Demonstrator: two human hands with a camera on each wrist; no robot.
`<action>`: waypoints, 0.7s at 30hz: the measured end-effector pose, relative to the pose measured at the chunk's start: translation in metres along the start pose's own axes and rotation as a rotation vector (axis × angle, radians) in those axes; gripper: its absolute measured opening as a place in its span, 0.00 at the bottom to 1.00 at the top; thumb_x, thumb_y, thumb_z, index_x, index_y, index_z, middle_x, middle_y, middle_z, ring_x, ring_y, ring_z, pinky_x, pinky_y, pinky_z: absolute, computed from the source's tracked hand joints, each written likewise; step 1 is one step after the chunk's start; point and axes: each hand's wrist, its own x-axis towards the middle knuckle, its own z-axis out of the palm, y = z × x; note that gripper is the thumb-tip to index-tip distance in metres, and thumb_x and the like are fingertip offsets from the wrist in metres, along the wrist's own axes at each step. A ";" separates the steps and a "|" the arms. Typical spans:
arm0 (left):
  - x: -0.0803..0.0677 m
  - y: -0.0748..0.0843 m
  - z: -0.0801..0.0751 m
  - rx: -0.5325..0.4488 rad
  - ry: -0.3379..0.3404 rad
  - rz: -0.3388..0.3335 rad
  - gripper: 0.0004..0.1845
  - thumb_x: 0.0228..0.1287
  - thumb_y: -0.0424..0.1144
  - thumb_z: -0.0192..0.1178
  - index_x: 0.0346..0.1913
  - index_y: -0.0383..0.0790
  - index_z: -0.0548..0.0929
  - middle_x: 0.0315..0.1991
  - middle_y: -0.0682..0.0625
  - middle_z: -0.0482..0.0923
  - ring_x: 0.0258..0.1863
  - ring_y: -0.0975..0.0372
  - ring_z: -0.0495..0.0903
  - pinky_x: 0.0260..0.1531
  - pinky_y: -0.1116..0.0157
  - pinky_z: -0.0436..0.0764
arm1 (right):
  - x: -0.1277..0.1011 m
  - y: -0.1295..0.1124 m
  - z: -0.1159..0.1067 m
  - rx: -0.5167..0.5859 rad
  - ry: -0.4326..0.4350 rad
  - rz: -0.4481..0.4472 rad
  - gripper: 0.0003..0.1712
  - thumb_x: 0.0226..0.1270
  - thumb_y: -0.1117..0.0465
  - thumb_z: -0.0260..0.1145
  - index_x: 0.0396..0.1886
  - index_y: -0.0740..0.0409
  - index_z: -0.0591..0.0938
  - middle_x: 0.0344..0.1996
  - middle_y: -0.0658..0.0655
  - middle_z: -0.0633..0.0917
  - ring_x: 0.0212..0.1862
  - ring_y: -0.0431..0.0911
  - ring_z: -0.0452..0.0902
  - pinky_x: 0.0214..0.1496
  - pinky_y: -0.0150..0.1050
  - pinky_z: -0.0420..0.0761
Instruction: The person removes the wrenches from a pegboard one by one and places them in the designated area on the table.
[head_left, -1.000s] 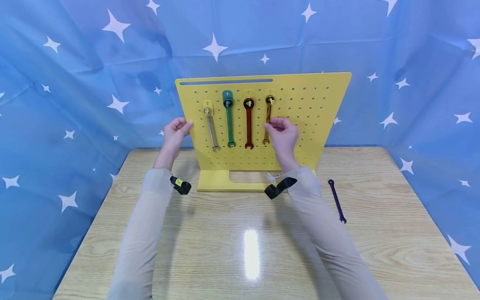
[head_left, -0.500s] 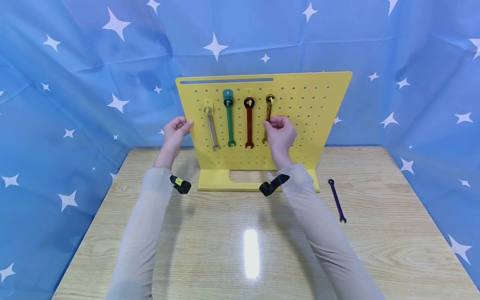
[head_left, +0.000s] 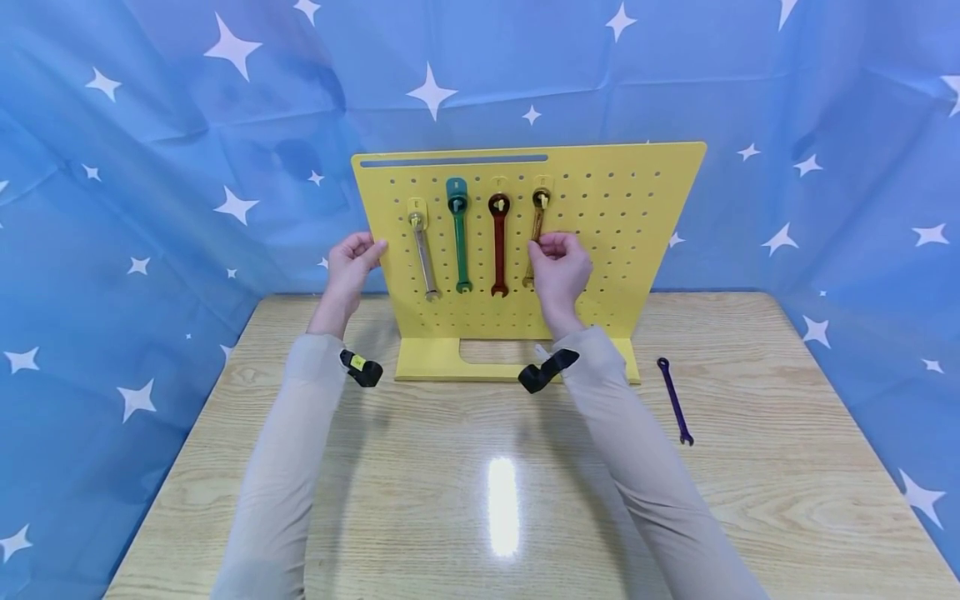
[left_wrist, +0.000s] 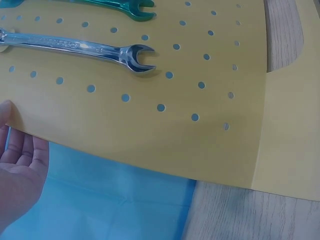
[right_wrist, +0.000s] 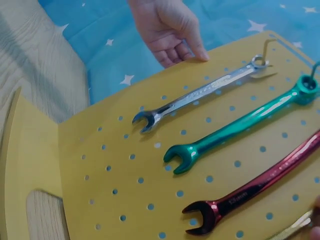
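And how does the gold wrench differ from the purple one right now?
The gold wrench hangs from a hook on the yellow board; the purple wrench lies on the table. The right hand pinches the gold one; neither hand touches the purple one. Both have a ring at one end and an open fork at the other.

The perforated pegboard (head_left: 478,250) is yellow; silver metal wrench (head_left: 424,258), green wrench (head_left: 460,250), red wrench (head_left: 498,246), apparently gold wrench (head_left: 538,218), purple wrench (head_left: 675,402); pale wood-grained surface (head_left: 420,475); white stars (head_left: 431,92) pattern blue cloth (head_left: 150,217).

Blue backdrop (head_left: 510,50) with white stars (head_left: 233,47), wood-grain table (head_left: 420,475), bright reflection (head_left: 502,507) on it
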 end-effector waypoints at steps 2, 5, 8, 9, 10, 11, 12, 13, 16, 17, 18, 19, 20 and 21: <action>0.000 0.000 0.000 -0.003 0.006 -0.002 0.06 0.58 0.33 0.66 0.33 0.35 0.79 0.25 0.53 0.76 0.28 0.65 0.75 0.33 0.71 0.77 | 0.000 0.000 -0.001 0.010 -0.015 0.016 0.07 0.53 0.65 0.72 0.30 0.63 0.83 0.26 0.54 0.82 0.27 0.39 0.74 0.30 0.27 0.74; 0.000 -0.001 0.000 -0.012 0.006 -0.005 0.07 0.57 0.34 0.66 0.34 0.34 0.79 0.25 0.53 0.76 0.28 0.65 0.75 0.33 0.72 0.77 | 0.000 -0.001 -0.001 -0.001 -0.029 0.033 0.07 0.53 0.64 0.73 0.30 0.62 0.83 0.25 0.53 0.82 0.27 0.39 0.74 0.30 0.27 0.74; 0.001 -0.001 0.000 -0.018 0.008 -0.007 0.08 0.57 0.33 0.66 0.35 0.32 0.79 0.26 0.53 0.76 0.28 0.65 0.75 0.33 0.72 0.77 | -0.001 -0.002 -0.001 -0.034 -0.037 0.025 0.09 0.53 0.62 0.73 0.31 0.61 0.83 0.27 0.54 0.83 0.29 0.41 0.76 0.32 0.29 0.74; 0.001 -0.001 0.000 -0.017 0.009 -0.009 0.08 0.57 0.33 0.66 0.35 0.33 0.79 0.26 0.53 0.76 0.28 0.65 0.75 0.33 0.72 0.77 | -0.001 -0.002 0.000 -0.046 -0.035 0.021 0.09 0.53 0.61 0.73 0.31 0.61 0.82 0.27 0.54 0.83 0.29 0.42 0.76 0.32 0.30 0.74; 0.001 -0.001 0.000 -0.017 0.009 -0.010 0.08 0.57 0.33 0.66 0.35 0.33 0.79 0.26 0.53 0.76 0.28 0.65 0.75 0.33 0.72 0.77 | -0.001 -0.002 0.000 -0.057 -0.032 0.017 0.10 0.53 0.61 0.73 0.32 0.60 0.82 0.28 0.54 0.83 0.30 0.43 0.76 0.33 0.31 0.74; 0.001 -0.001 0.000 -0.009 0.012 -0.009 0.07 0.57 0.33 0.66 0.35 0.33 0.79 0.26 0.53 0.76 0.29 0.65 0.75 0.33 0.72 0.77 | -0.001 -0.002 0.001 -0.068 -0.028 0.014 0.10 0.53 0.60 0.73 0.32 0.60 0.82 0.29 0.54 0.83 0.31 0.44 0.76 0.34 0.32 0.74; 0.001 -0.001 0.001 -0.003 0.014 -0.008 0.07 0.58 0.33 0.66 0.35 0.34 0.79 0.26 0.53 0.76 0.29 0.65 0.75 0.33 0.72 0.77 | -0.001 -0.002 0.001 -0.077 -0.023 0.008 0.10 0.53 0.60 0.73 0.33 0.60 0.82 0.29 0.55 0.83 0.31 0.44 0.77 0.35 0.33 0.74; 0.001 -0.001 0.001 -0.002 0.012 -0.010 0.06 0.58 0.33 0.66 0.34 0.35 0.79 0.26 0.53 0.76 0.29 0.65 0.75 0.33 0.72 0.77 | -0.001 -0.002 0.002 -0.084 -0.015 0.003 0.10 0.53 0.60 0.72 0.33 0.60 0.81 0.29 0.55 0.83 0.32 0.45 0.77 0.35 0.34 0.74; 0.001 0.000 0.001 -0.006 0.005 -0.009 0.05 0.58 0.33 0.65 0.33 0.37 0.79 0.26 0.53 0.76 0.29 0.65 0.75 0.34 0.71 0.77 | -0.002 -0.002 0.003 -0.086 0.008 -0.007 0.10 0.54 0.62 0.71 0.32 0.60 0.81 0.29 0.55 0.83 0.32 0.46 0.77 0.35 0.36 0.74; 0.001 0.000 0.001 -0.006 0.003 -0.009 0.04 0.58 0.33 0.65 0.32 0.38 0.79 0.26 0.54 0.76 0.29 0.65 0.75 0.34 0.71 0.77 | -0.001 -0.002 0.004 -0.086 0.013 -0.012 0.09 0.54 0.62 0.71 0.32 0.61 0.81 0.29 0.56 0.83 0.32 0.46 0.77 0.35 0.36 0.74; 0.001 0.000 0.001 -0.008 0.001 -0.009 0.04 0.58 0.33 0.65 0.31 0.39 0.79 0.26 0.54 0.76 0.29 0.65 0.75 0.34 0.71 0.77 | -0.001 -0.002 0.004 -0.087 0.018 -0.016 0.09 0.54 0.62 0.71 0.32 0.61 0.81 0.29 0.56 0.83 0.32 0.46 0.77 0.35 0.36 0.74; 0.001 0.000 0.001 -0.009 0.001 -0.009 0.04 0.59 0.33 0.65 0.31 0.40 0.79 0.26 0.54 0.76 0.29 0.65 0.75 0.35 0.70 0.77 | -0.002 -0.002 0.004 -0.087 0.024 -0.019 0.09 0.54 0.62 0.70 0.32 0.61 0.80 0.29 0.56 0.83 0.31 0.46 0.77 0.35 0.36 0.74; 0.001 0.000 0.001 -0.008 0.001 -0.009 0.04 0.59 0.33 0.65 0.31 0.40 0.79 0.26 0.54 0.76 0.29 0.65 0.75 0.35 0.70 0.77 | -0.002 -0.002 0.004 -0.085 0.026 -0.021 0.08 0.54 0.63 0.70 0.32 0.61 0.80 0.28 0.56 0.83 0.31 0.46 0.77 0.34 0.36 0.73; 0.001 0.000 0.001 -0.005 0.003 -0.009 0.04 0.59 0.33 0.65 0.31 0.39 0.79 0.26 0.54 0.76 0.29 0.65 0.75 0.36 0.69 0.77 | -0.002 -0.002 0.004 -0.085 0.027 -0.021 0.08 0.54 0.63 0.70 0.32 0.61 0.80 0.28 0.56 0.83 0.31 0.46 0.77 0.34 0.36 0.73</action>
